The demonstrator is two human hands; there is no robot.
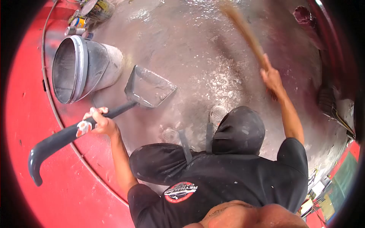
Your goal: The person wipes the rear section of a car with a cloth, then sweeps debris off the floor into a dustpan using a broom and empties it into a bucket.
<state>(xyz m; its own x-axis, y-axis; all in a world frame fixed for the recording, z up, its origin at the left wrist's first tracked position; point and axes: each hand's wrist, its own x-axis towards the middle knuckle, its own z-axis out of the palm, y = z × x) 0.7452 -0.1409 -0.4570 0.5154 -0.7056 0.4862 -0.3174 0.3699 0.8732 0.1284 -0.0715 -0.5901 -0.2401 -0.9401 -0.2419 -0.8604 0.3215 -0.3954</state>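
My left hand is wrapped round the dark handle of a long-handled dustpan. The handle's curved end points to the lower left, past a worn sticker. The pan lies on the dusty floor in front of me, its wide mouth turned away from my left hand. On the right, my right hand grips a long wooden stick. The stick slants up and left and is smeared by motion. Its far end lies at the top edge, so I cannot make out what is on it.
A dirty bucket lies tipped over beyond the dustpan. Several paint cans stand at the upper left. A hose runs along the red surface at left. Pale debris is scattered over the floor before my shoes.
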